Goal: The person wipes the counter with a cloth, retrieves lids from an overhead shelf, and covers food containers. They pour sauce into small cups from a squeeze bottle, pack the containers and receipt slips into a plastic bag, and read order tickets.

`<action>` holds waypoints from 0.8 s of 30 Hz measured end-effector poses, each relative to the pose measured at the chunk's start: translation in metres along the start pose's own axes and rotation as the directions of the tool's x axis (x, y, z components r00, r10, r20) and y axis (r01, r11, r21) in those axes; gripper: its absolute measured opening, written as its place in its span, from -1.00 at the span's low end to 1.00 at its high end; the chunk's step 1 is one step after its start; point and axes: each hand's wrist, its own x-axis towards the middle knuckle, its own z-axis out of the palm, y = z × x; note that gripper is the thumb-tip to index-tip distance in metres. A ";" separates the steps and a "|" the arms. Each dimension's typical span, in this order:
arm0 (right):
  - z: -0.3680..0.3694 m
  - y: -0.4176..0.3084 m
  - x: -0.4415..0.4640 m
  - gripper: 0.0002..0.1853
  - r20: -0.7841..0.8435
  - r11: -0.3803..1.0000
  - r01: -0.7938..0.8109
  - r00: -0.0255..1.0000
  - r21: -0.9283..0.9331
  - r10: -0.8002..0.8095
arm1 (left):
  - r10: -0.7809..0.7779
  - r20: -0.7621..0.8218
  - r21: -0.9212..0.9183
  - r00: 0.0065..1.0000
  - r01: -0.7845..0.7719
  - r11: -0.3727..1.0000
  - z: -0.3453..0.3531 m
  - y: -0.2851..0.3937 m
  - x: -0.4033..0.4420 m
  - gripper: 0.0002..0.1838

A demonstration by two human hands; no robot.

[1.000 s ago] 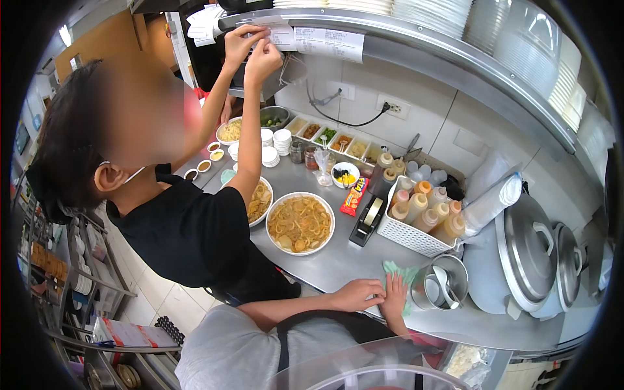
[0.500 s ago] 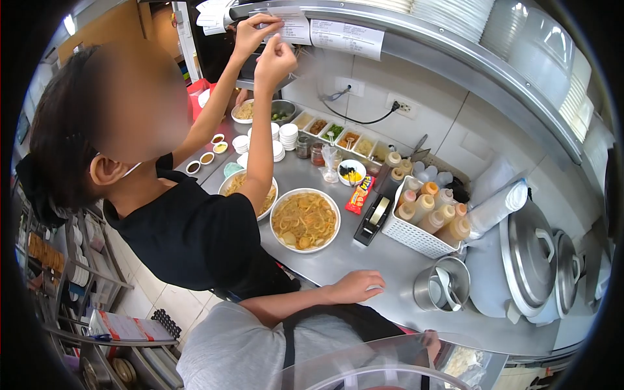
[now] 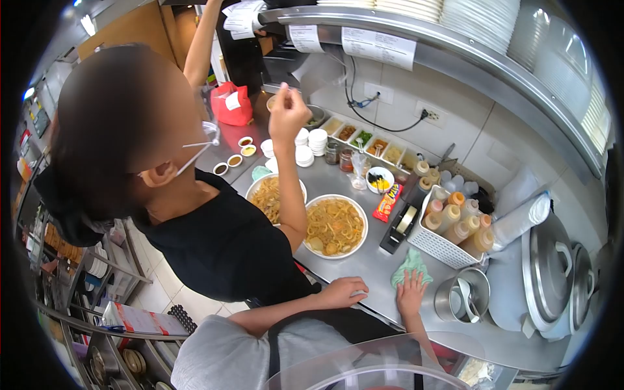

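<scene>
My left hand (image 3: 342,292) rests at the front edge of the steel counter (image 3: 383,286), its fingers loosely bent and nothing seen in it. Farther right, my right hand (image 3: 411,294) lies with spread fingers on the lower edge of a green cloth (image 3: 412,266). Beyond my left hand stands a white bowl of noodles (image 3: 335,225), with a second noodle bowl (image 3: 267,198) to its left, partly behind a co-worker's arm. A metal pot (image 3: 462,296) with a white ladle sits just right of my right hand.
A co-worker in black (image 3: 214,240) stands at the left, one raised forearm over the counter. A tape dispenser (image 3: 398,229), a red packet (image 3: 388,202), a white basket of bottles (image 3: 442,248) and large lidded pots (image 3: 549,260) stand along the counter. A steel shelf (image 3: 455,49) hangs overhead.
The co-worker's hands have parted from the paper slips; one arm reaches up left, the other is lower. My right hand, out of sight half a second ago, is back on the counter with the cloth.
</scene>
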 end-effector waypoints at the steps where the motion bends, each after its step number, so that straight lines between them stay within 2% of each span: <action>1: 0.005 -0.001 0.010 -0.47 -0.012 1.000 0.011 1.000 0.008 -0.011 | 0.000 -0.009 0.016 1.000 0.001 1.000 0.000 -0.005 -0.005 -0.81; 4: 0.015 -0.004 0.028 -0.48 -0.050 0.995 -0.099 0.994 0.004 0.099 | 0.024 -0.012 0.007 1.000 -0.024 1.000 0.001 -0.016 -0.017 -0.81; 7: 0.011 -0.007 0.026 -0.48 -0.050 0.992 -0.117 0.992 0.048 0.119 | 0.037 -0.052 -0.023 0.998 -0.039 0.999 -0.005 -0.016 -0.022 -0.81; 15: 0.012 -0.005 0.020 -0.51 -0.162 0.996 -0.078 0.983 0.054 0.085 | 0.042 -0.104 0.037 0.994 -0.038 0.999 -0.006 -0.002 -0.019 -0.82; 19: 0.013 -0.001 0.020 -0.51 -0.171 0.996 -0.061 0.983 0.058 0.070 | 0.024 -0.121 0.004 0.992 -0.024 1.000 -0.002 0.015 -0.011 -0.81; 24: 0.013 0.001 0.014 -0.51 -0.202 0.996 -0.054 0.977 0.069 0.067 | 0.087 -0.045 0.007 0.995 -0.087 0.996 0.020 0.018 -0.007 -0.79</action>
